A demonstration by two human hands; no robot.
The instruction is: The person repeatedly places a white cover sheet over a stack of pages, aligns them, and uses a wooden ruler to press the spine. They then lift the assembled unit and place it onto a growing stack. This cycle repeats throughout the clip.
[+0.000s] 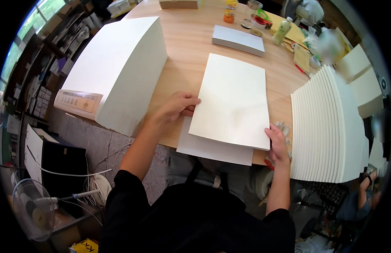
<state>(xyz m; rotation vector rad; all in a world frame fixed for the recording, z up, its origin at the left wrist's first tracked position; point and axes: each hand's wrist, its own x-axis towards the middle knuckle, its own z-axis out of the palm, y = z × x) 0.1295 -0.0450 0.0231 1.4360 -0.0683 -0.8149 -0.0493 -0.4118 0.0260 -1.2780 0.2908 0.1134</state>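
Observation:
I hold a thin block of cream paper sheets (233, 101) tilted above the table's near edge. My left hand (181, 106) pinches its left edge between thumb and fingers. The lower right corner is gripped by my right hand (278, 141), thumb on top. Partly covered by the block, a white sheet (214, 148) lies at the table edge, its lower end sticking out toward me. Behind my right hand a greyish-white cloth-like item (284, 128) shows only in part. To the right stands a tall pile of thick white paper blocks (315, 130), layered in many sections.
At left a large paper stack (134, 71) with a brown printed wrapper (79, 101) reaches the wooden table's (182, 55) edge. Farther back are a smaller paper stack (237, 41), a bottle (282, 31) and tape rolls (259, 21). A fan (35, 211) stands lower left; another person's arm (365, 192) shows far right.

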